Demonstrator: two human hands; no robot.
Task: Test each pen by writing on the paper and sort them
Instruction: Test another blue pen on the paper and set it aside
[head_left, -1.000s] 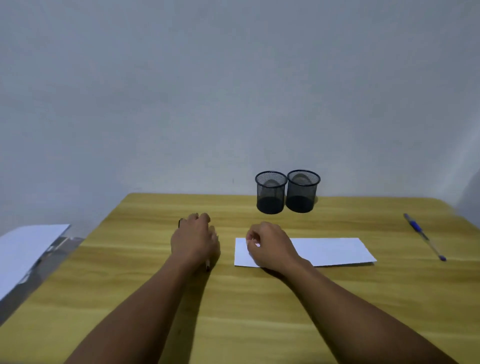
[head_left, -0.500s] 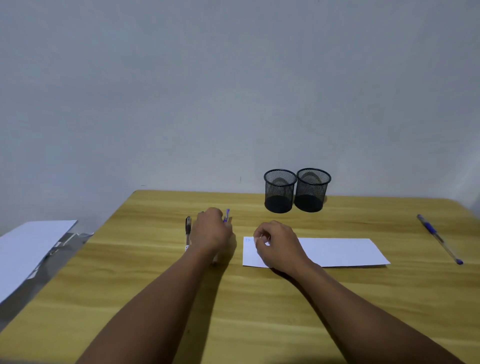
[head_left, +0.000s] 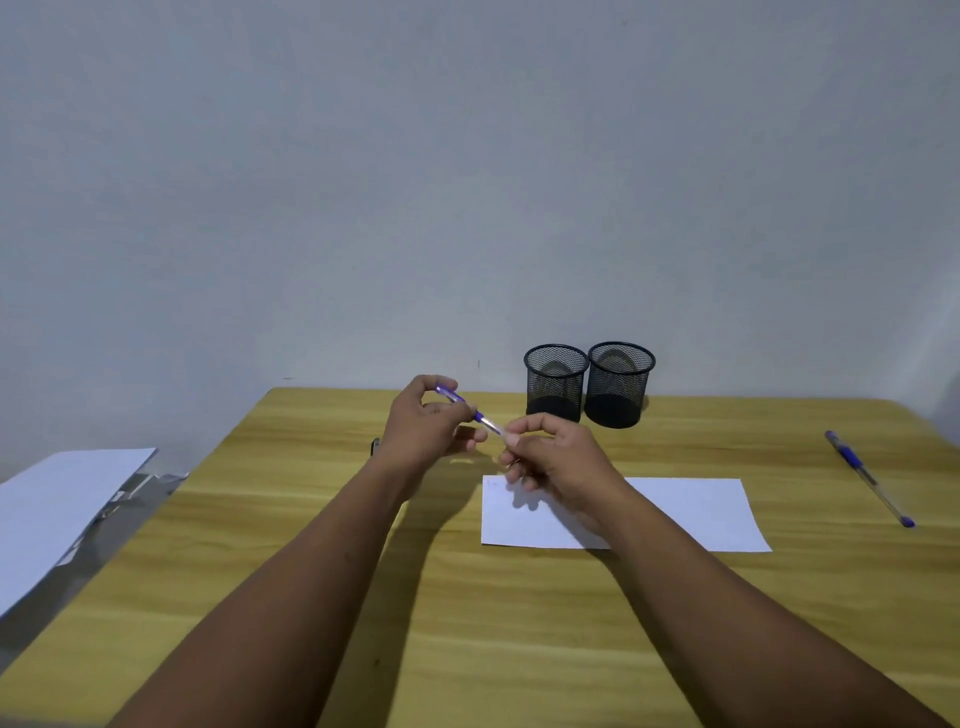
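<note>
Left hand (head_left: 427, 427) and right hand (head_left: 558, 460) pinch one blue pen (head_left: 470, 410) above the table (head_left: 519, 649); a fumbled handover might drop it.

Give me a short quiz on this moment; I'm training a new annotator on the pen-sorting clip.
1. True or false: the left mesh cup and the right mesh cup each hold a pen.
2. Where does the loose blue pen lie? A) in a cup B) on the table, right of the paper C) on the paper
3. Fill in: the raised blue pen is held by the left hand and the ___ hand.
Key: 1 false, both cups look empty. 2 B. 3 right: the right hand pinches its other end.
</note>
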